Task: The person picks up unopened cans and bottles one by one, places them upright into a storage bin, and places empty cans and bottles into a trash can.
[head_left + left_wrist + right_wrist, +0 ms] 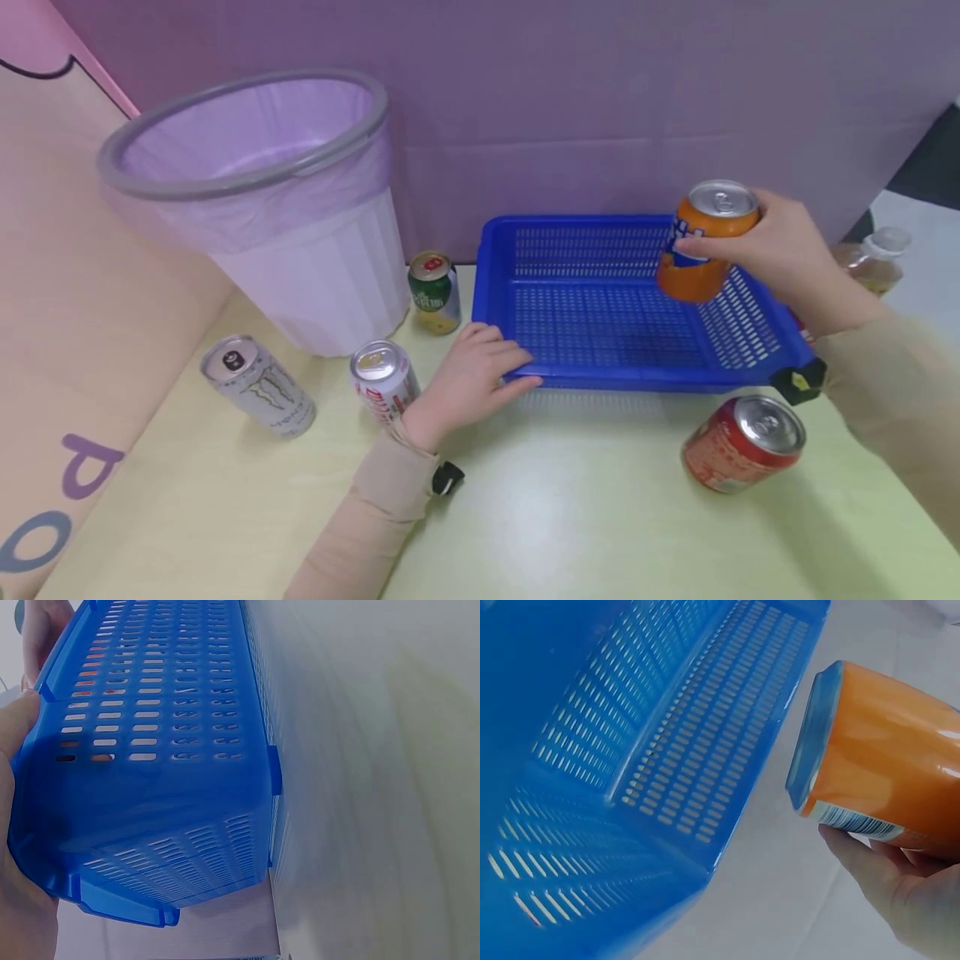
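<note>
My right hand grips an orange soda can round its side, holding it upright over the right end of the blue plastic basket. In the right wrist view the can's orange side and its barcode show near the basket's slotted wall. My left hand holds the basket's rim at its front left corner, with the thumb along the front. The left wrist view shows that thumb against the rim. Below the basket's right end, a red can stands on the table.
A white bin with a grey rim and liner stands back left. Near it are a green and gold can, a white and red can and a white Monster can. A clear bottle is partly hidden behind the right arm.
</note>
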### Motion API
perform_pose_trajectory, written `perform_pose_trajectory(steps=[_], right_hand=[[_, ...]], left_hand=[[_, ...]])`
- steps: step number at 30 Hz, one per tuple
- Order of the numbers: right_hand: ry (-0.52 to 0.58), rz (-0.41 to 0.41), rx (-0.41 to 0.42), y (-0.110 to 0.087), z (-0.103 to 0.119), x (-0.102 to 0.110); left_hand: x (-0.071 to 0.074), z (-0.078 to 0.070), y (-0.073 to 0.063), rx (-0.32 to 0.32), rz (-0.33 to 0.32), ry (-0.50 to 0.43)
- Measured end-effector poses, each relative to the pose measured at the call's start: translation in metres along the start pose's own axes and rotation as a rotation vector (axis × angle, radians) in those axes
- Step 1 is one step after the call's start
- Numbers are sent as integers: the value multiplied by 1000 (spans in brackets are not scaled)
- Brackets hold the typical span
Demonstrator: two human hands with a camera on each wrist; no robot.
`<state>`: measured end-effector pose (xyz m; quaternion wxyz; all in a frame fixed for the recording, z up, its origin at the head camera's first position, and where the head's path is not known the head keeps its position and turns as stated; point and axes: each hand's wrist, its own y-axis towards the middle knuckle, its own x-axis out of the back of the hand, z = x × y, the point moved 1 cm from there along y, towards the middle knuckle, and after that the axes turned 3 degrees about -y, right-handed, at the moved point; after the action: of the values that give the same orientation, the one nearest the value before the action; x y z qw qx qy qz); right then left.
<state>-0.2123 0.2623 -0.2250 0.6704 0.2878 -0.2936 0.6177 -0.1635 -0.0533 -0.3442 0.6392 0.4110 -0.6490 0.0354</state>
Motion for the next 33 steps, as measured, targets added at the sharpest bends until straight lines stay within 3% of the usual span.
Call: perform_pose_trajectory(steps=[33], right_hand=[[-36,-2,2,46,-13,-9]], left_hand=[[0,0,0,9,15,5]])
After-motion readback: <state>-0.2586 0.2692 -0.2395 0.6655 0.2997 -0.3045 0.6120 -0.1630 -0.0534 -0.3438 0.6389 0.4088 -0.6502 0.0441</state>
